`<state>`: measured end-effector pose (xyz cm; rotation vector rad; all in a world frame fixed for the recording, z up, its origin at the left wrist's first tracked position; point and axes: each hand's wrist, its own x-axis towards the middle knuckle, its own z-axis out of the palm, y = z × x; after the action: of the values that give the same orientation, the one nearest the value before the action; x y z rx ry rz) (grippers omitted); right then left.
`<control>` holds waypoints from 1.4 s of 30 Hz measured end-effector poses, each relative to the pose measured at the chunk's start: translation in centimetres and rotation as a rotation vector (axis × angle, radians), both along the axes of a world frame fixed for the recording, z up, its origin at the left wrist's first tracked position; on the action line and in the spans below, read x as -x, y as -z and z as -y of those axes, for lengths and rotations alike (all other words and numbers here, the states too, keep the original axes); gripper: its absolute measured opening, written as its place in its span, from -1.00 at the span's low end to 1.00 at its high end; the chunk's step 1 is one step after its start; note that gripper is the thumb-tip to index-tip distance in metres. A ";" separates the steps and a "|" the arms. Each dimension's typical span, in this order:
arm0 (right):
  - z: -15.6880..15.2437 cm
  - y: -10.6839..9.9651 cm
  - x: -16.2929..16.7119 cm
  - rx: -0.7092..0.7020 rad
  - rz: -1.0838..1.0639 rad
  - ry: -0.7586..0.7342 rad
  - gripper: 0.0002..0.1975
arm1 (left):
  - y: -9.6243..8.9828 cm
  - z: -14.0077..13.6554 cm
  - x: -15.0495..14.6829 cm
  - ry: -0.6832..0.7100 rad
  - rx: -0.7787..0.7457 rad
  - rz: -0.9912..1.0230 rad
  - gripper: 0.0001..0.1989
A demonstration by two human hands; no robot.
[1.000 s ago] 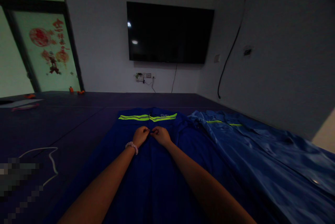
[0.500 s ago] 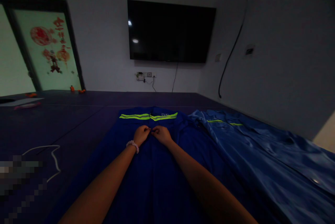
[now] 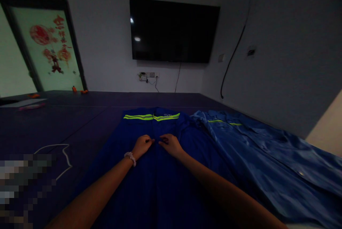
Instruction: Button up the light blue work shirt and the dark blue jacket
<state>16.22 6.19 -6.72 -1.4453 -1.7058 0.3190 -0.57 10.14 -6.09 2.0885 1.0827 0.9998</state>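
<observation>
A dark blue work jacket (image 3: 141, 182) with yellow-green reflective strips across its chest lies spread out in front of me, its front seam running toward me. My left hand (image 3: 143, 146), with a pale scrunchie (image 3: 130, 158) at the wrist, is curled on the left of the seam; its fingertips pinch at the jacket's front edge. Just across the seam, my right hand (image 3: 171, 145) hovers low over the cloth, thumb and forefinger a little apart, with nothing visible between them. Dim light hides any button or zip there.
A second, lighter blue garment (image 3: 253, 164) with reflective strips lies to the right, overlapping the jacket's side. On the left, a white cable (image 3: 65, 154) curves across the dark purple surface (image 3: 80, 122). A television (image 3: 175, 31) hangs on the far wall.
Both hands have come nearer to me down the jacket's front. They have drawn slightly apart, the right hand shifting to the right. The view has shifted slightly.
</observation>
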 end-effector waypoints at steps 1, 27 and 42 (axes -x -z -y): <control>0.6 -0.1 0.1 -0.024 0.023 0.032 -0.83 | 0.1 0.5 0.1 0.026 0.013 0.002 -0.75; 3.3 0.0 0.9 0.053 0.063 -0.065 -0.85 | -0.3 4.2 0.5 0.098 0.017 -0.090 -0.89; 3.0 0.3 0.7 0.079 -0.110 -0.165 -0.83 | -0.3 4.7 0.2 0.054 -0.041 0.025 -0.88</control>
<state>15.48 3.20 -7.04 -1.3202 -1.7428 0.5517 -0.80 5.46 -5.78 2.1211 0.9966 1.0274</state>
